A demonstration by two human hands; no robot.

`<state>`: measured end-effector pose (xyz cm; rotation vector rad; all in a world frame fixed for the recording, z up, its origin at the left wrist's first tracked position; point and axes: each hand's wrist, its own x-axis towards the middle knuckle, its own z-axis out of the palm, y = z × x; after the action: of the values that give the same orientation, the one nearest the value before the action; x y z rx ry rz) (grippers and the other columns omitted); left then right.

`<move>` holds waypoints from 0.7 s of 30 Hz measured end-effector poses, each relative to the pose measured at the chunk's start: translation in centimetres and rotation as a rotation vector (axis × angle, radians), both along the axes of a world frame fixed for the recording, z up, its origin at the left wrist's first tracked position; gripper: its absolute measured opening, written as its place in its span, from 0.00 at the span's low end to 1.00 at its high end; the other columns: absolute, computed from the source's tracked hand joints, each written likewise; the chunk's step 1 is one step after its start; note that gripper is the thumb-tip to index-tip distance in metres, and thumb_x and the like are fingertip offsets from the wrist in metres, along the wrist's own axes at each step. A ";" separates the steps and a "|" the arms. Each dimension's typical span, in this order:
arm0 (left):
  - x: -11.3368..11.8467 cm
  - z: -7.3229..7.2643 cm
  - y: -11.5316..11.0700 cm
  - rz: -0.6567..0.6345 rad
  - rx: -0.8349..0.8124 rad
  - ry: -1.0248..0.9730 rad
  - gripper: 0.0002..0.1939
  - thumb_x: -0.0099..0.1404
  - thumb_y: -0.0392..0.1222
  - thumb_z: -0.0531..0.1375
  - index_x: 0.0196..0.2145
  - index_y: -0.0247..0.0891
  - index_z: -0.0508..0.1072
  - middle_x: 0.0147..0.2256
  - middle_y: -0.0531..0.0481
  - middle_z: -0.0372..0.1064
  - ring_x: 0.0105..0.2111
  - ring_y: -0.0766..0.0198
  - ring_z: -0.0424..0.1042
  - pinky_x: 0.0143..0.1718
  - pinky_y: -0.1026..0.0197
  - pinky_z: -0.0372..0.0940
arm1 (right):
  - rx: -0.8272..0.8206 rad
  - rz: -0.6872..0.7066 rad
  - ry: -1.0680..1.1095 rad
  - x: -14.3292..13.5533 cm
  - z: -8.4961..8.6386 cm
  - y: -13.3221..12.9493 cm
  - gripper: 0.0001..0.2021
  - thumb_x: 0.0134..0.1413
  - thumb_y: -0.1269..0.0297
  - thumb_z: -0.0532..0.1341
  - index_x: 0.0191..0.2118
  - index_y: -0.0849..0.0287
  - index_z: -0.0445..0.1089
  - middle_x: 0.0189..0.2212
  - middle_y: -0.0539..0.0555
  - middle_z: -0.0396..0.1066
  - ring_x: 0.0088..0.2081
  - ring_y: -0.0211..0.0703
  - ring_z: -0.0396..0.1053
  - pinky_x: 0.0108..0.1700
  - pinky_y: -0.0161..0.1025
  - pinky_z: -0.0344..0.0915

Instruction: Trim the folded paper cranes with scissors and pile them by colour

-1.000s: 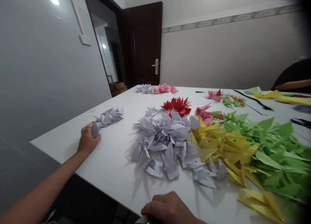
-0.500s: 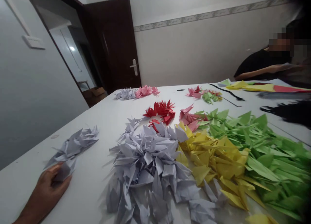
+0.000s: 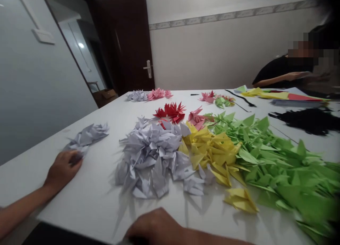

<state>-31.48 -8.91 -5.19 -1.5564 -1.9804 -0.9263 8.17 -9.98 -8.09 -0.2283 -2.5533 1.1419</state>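
Observation:
On the left of the table, my left hand (image 3: 63,167) is closed around the near end of a row of pale lavender folded paper cranes (image 3: 89,135), thumb and fingers pinching one of them. My right hand (image 3: 156,225) is at the bottom edge with its fingers curled down. A sliver of something greyish shows by its fingertips, too little to name. Between and beyond the hands spreads a large heap of lavender paper cranes (image 3: 151,142). Yellow paper cranes (image 3: 209,146) and green ones (image 3: 276,160) adjoin it on the right.
Red cranes (image 3: 171,112) and pink cranes (image 3: 196,118) lie behind the heap. Smaller pink (image 3: 158,93) and lavender clusters sit at the far edge. Black strings (image 3: 308,121) and coloured paper sheets (image 3: 289,95) lie at right. A person (image 3: 276,73) sits across, holding something pale.
My right hand has come into view at the bottom. The view has shifted, showing more of the table's near edge. My left hand stays at the near end of the lavender row.

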 end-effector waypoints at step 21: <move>26.0 3.8 5.6 -0.765 0.648 -0.264 0.05 0.56 0.32 0.62 0.26 0.37 0.69 0.50 0.45 0.65 0.47 0.59 0.70 0.44 0.55 0.68 | 0.235 -0.725 0.771 3.4 4.1 3.9 0.18 0.60 0.66 0.52 0.55 0.56 0.60 0.43 0.56 0.71 0.41 0.43 0.71 0.42 0.40 0.68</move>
<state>-5.46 -3.29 -1.40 -1.8317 -0.9788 -1.9122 11.61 -6.08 -3.99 -0.4881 -1.6659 0.4951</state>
